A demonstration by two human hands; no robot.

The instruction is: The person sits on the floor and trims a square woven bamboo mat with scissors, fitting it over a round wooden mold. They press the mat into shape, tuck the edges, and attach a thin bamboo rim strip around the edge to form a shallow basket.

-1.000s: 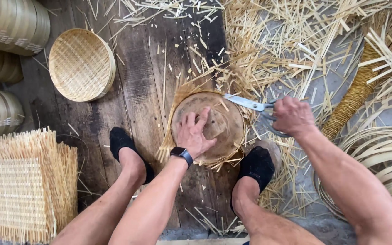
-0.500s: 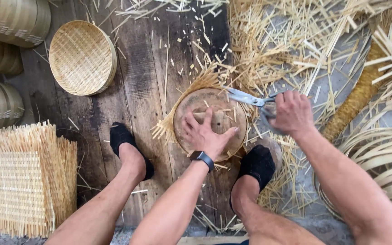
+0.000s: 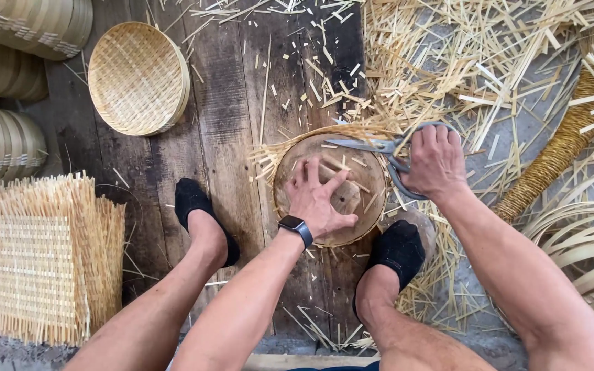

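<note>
Pressing our left hand [image 3: 319,199] flat on the round wooden form [image 3: 331,189] pins the woven mat beneath it on the plank floor [image 3: 228,103] — our right hand [image 3: 436,161], closed around the scissors [image 3: 372,146], trims protruding strips at the rim.

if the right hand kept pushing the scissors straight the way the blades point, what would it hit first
The right hand aims the scissors leftward over the round wooden form; likely first the frayed bamboo strip ends beyond its left rim, though height is unclear.

No packages, labels or signs show. The only screen is the dark rectangular face of a black smartwatch [image 3: 295,224] on the left wrist.
</note>
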